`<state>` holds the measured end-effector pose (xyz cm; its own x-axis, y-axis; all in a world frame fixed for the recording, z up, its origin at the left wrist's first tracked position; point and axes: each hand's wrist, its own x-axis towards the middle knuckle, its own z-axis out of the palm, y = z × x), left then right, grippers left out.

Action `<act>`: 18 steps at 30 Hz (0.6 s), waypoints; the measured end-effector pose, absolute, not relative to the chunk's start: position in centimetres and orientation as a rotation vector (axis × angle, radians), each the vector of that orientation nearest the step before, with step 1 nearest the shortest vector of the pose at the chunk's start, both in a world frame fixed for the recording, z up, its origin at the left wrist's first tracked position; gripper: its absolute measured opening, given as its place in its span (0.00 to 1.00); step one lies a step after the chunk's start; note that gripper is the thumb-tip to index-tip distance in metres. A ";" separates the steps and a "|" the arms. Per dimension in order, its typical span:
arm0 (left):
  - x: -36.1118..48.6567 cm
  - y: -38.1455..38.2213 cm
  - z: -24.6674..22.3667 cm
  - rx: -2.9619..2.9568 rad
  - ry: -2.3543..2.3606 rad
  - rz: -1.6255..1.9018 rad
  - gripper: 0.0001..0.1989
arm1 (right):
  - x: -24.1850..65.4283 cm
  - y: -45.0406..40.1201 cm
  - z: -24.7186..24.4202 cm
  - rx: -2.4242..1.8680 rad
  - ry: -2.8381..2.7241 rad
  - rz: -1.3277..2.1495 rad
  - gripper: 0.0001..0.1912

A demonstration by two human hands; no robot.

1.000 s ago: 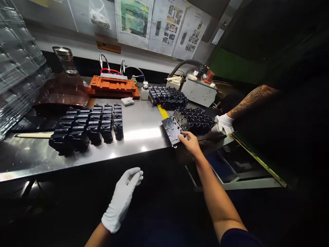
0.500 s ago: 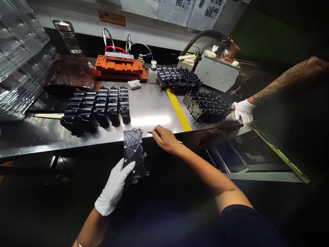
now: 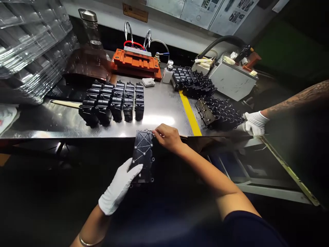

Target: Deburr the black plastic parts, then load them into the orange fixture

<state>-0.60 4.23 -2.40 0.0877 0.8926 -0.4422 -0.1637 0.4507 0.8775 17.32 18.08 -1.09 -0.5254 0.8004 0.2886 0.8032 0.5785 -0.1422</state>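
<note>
Fingers of the white-gloved left hand (image 3: 118, 187) lie together along the lower side of a black moulded plastic plate (image 3: 143, 154), while the bare right hand (image 3: 167, 137) curls its fingers over the plate's top corner. The plate stands tilted just below the front edge of the stainless steel table (image 3: 159, 106), low in the middle of the frame. The step in hand looks like holding it up in both hands; any next move calls for keeping both grips, since nothing appears to bear it from beneath. Rows of black moulded parts (image 3: 113, 103) sit left of centre, and a co-worker's gloved hand (image 3: 254, 123) rests at right.
</note>
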 end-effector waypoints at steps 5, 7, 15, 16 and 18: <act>-0.5 4.3 -1.7 0.728 1.243 0.923 0.17 | 17.1 18.4 -1.2 -1.302 -2.505 0.003 0.14; -0.5 4.3 -1.6 0.717 1.246 0.923 0.17 | 17.1 18.4 -1.1 -1.283 -2.516 0.025 0.15; -0.4 4.3 -1.6 0.725 1.266 0.924 0.16 | 17.9 18.0 -1.0 -1.308 -2.434 0.100 0.14; -0.4 4.3 -1.6 0.724 1.262 0.922 0.16 | 18.0 17.9 -1.1 -1.298 -2.426 0.113 0.15; -0.5 4.3 -1.7 0.730 1.265 0.918 0.17 | 18.3 17.7 -1.3 -1.272 -2.424 0.127 0.15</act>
<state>-0.51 4.26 -1.67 0.0525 0.8840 -0.4645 -0.1675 0.4664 0.8686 18.25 17.71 -1.30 -0.5070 0.8066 0.3038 0.7706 0.5821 -0.2595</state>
